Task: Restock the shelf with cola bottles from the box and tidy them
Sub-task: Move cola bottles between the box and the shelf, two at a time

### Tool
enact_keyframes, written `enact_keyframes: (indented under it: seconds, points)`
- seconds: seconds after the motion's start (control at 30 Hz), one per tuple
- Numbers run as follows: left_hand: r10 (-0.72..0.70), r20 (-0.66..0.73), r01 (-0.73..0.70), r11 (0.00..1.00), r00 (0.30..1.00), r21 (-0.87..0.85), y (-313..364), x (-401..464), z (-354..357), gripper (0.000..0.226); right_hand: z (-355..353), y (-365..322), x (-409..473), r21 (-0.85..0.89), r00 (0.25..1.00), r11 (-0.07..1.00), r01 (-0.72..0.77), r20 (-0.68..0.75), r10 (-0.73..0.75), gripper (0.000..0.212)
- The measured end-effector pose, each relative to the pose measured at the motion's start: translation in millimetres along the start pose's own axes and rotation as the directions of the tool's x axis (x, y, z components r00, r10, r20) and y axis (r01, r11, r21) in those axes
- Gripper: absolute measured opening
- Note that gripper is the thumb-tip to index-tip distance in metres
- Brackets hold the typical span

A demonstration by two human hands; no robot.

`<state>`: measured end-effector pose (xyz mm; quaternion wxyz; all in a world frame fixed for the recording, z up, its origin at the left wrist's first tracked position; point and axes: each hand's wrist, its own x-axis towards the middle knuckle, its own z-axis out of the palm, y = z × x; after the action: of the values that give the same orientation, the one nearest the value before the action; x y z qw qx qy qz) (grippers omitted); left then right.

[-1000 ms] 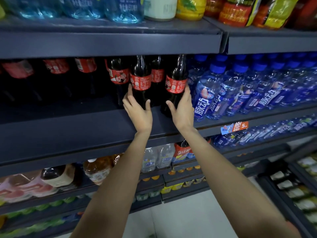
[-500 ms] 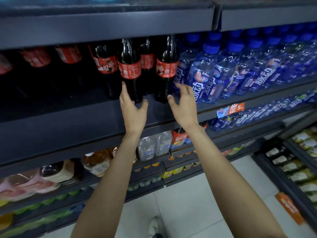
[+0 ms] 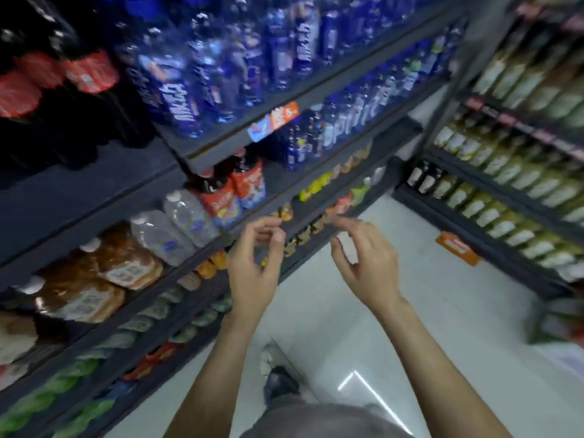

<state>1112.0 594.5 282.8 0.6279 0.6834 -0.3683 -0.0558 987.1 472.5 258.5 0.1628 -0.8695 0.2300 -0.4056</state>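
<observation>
Dark cola bottles (image 3: pixel 79 90) with red labels stand on the dark shelf (image 3: pixel 94 191) at the upper left, blurred by motion. My left hand (image 3: pixel 256 263) hangs in the air below that shelf with loosely curled fingers and holds nothing. My right hand (image 3: pixel 363 260) is beside it, a little to the right, fingers also loosely bent and empty. Both hands are well clear of the bottles. No box shows in this view.
Blue-labelled water bottles (image 3: pixel 221 74) fill the shelf right of the cola. Lower shelves carry clear bottles (image 3: pixel 177 226), amber bottles (image 3: pixel 104 279) and small packets. Another rack of pale-labelled bottles (image 3: pixel 521 172) stands at the right. White floor (image 3: pixel 395 327) and my shoe (image 3: pixel 275 365) lie below.
Both hands have let go of the cola bottles and dropped away from the shelf. The view has swung down and to the right, and it is blurred.
</observation>
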Motion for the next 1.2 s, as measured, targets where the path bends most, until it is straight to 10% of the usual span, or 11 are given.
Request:
enact_keyframes:
  seconds: [0.1,0.23,0.37,0.67,0.93,1.2]
  points:
    - [-0.195,0.233,0.199,0.98,0.953,0.007,-4,-45,78,0.009,-60,58,-72,0.045,0.96,0.962,-0.271,0.086,0.266,0.024]
    - [-0.453,0.528,0.427,0.886,0.719,0.178,-29,-104,179,0.02,-141,117,-161,-0.01,0.806,0.816,-0.578,0.147,0.573,0.03]
    - [-0.599,0.673,0.439,0.793,0.434,0.423,-42,-155,271,0.014,-207,172,-233,-0.095,0.54,0.572,-0.815,0.232,0.809,0.036]
    - [-0.688,0.716,0.335,0.706,0.117,0.624,-44,-230,486,0.015,-316,316,-358,-0.137,-0.106,-0.072,-0.988,0.255,0.961,0.041]
    - [-0.731,0.68,0.103,0.682,0.06,0.724,-28,-248,698,0.024,-463,463,-394,0.338,-0.426,-0.472,-0.814,0.202,0.882,0.03]
    - [-0.514,0.847,-0.134,0.837,0.136,0.53,74,-257,911,0.022,-602,623,-379,0.367,-0.352,-0.335,-0.868,0.022,0.936,0.019]
